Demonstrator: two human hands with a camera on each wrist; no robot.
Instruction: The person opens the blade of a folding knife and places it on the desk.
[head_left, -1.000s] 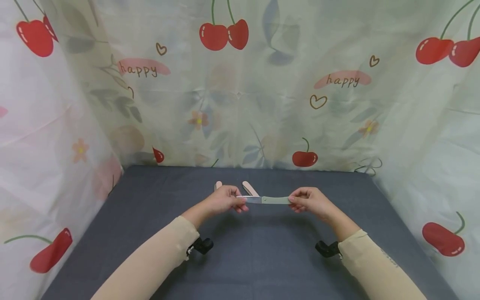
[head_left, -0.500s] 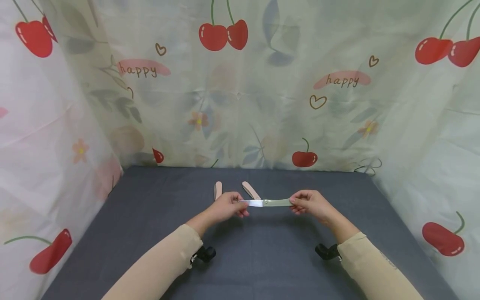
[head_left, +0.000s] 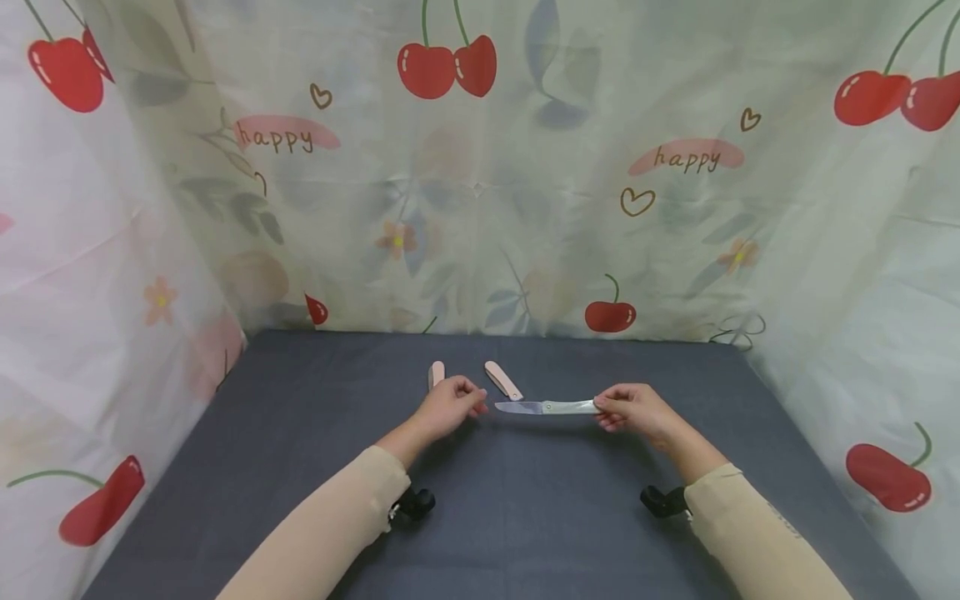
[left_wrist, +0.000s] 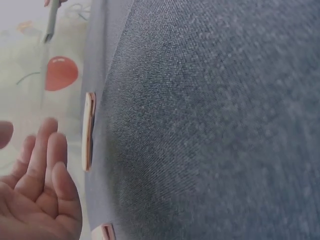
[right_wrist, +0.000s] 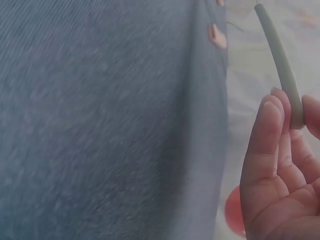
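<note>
My right hand pinches the end of a pale green handle belonging to an unfolded folding knife. The knife lies level above the table, its blade pointing left. In the right wrist view, thumb and fingers grip the butt of the green handle. My left hand is just left of the blade tip, apart from it and holding nothing. The left wrist view shows that hand with its fingers extended. Two folded pink-handled knives lie behind: one beyond the blade, another partly hidden by my left hand.
A dark grey cloth covers the table. Printed curtains with cherries enclose the back and both sides. A black wrist mount sits under each forearm.
My left fingers have let go of the knife blade, and the whole blade now shows. The right hand has moved slightly right with the knife.
</note>
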